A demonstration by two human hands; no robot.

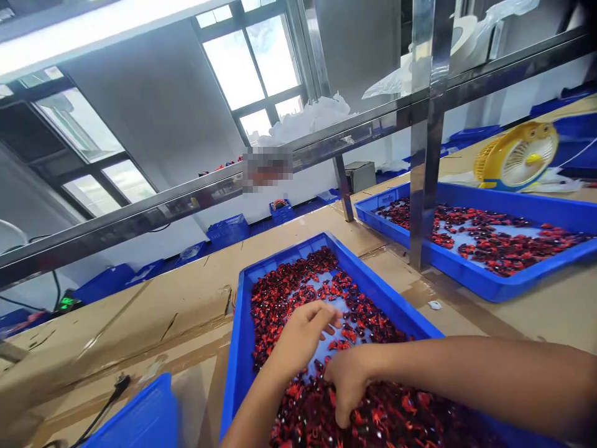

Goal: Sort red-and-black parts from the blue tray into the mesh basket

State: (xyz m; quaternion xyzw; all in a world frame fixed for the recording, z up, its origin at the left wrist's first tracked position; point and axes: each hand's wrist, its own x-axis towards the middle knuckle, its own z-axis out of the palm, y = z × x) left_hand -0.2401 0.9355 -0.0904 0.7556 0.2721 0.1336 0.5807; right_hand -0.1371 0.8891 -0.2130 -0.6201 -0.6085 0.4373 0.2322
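Note:
A long blue tray [236, 348] holds many small, glossy red and dark pieces [284, 298]; their exact kind is too small to make out. My left hand [310, 326] hovers over the middle of the tray, its fingers loosely bent and apart, with nothing visible in them. Nearer to me, my right hand [352, 376] reaches down into the thick heap of pieces at the near end. Its thumb points downward and stands apart from the fingers, and pieces show in the gap. The fingertips of this hand are partly hidden.
A second blue tray [494, 289] with similar pieces stands to the right, behind a metal post [424, 155]. Beyond it is a yellow fan [517, 155]. A metal rail [186, 199] crosses ahead. At lower left lie a blue bin [144, 417] and a plug with cable [121, 384].

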